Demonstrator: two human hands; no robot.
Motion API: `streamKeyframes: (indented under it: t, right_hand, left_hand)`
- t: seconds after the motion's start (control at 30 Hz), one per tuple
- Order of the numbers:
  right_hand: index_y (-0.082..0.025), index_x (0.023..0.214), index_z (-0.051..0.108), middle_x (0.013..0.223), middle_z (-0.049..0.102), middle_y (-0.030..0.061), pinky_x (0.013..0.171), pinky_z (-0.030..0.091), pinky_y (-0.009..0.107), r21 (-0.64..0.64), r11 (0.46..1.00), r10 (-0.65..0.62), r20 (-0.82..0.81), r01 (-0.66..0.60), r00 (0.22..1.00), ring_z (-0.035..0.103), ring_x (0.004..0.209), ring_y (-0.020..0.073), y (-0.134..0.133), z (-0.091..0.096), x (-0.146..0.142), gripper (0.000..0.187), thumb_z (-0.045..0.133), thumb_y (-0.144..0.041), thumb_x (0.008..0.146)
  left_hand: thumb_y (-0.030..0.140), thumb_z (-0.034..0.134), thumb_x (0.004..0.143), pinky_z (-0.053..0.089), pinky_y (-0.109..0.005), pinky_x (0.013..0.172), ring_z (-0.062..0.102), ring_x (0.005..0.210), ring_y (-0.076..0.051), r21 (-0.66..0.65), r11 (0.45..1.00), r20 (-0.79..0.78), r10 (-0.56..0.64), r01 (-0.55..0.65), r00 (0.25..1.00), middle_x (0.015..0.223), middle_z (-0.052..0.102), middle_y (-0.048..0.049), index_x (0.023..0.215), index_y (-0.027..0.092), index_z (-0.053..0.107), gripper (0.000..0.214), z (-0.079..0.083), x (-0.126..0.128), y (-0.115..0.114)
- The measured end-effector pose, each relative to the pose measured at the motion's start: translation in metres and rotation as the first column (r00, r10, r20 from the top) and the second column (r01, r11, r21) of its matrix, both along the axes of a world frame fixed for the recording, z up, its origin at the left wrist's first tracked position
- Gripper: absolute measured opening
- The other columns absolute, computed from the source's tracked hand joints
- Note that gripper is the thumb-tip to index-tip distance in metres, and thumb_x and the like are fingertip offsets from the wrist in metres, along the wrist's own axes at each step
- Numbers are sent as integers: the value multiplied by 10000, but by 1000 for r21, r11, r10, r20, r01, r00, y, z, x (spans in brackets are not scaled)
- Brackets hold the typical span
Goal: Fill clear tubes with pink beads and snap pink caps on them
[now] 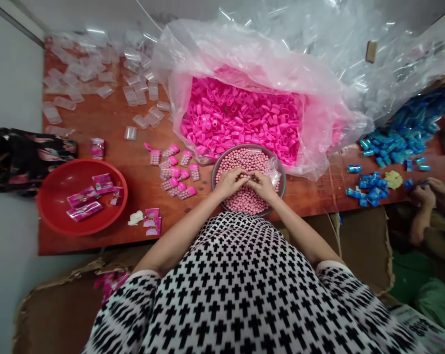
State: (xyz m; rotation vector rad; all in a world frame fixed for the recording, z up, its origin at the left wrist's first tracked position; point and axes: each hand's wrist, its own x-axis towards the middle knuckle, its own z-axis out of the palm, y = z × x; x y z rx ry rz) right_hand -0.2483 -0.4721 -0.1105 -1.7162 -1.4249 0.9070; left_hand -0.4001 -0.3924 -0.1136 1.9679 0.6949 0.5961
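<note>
Several pink-capped bead containers [175, 172] filled; many clear containers [74, 93] empty, worktop's [107, 115] far-left corner.
Left hand [229, 183], right hand [262, 187]: fingers curled; opening and hold indeterminable.

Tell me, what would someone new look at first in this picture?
Probably the bright pink plastic pieces heaped in the big see-through bag, behind the gray bowl of pink beads. The left hand and right hand are close together above those beads. The red bowl at the left, holding pink packets, stands out.
</note>
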Motion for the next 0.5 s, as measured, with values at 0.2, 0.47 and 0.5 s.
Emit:
streamKeyframes:
  t: [0.2, 0.47, 0.5]
  right_hand:
    - [-216, 821, 527, 861, 624, -15, 801, 523, 301, 70, 985, -108, -481, 160, 870, 618, 842, 146, 4, 4, -16, 337, 744, -417, 660]
    - [-244, 1164, 536, 1063, 649, 54, 837, 532, 344, 207, 968, 153, -41, -141, 987, 653, 908, 171, 5, 54, 16, 415, 646, -397, 795]
    - [-245, 1160, 553, 1084, 652, 59, 868, 518, 353, 236, 948, 202, 68, -212, 977, 643, 955, 179, 6, 59, 20, 365, 619, -375, 824]
  left_hand:
    - [370, 627, 778, 452, -322, 909, 616, 976, -192, -356, 931, 285, 197, -87, 938, 1027, 694, -69, 968, 154, 676, 291, 11, -4, -8]
    - [440, 662, 742, 488, -304, 833, 625, 899, -185, -512, 859, 317, 218, -27, 923, 984, 698, -70, 988, 136, 688, 392, 11, -9, -2]
    - [437, 663, 742, 489, -303, 836, 625, 903, -185, -509, 861, 327, 201, -7, 923, 986, 697, -69, 987, 137, 690, 388, 12, -9, -2]
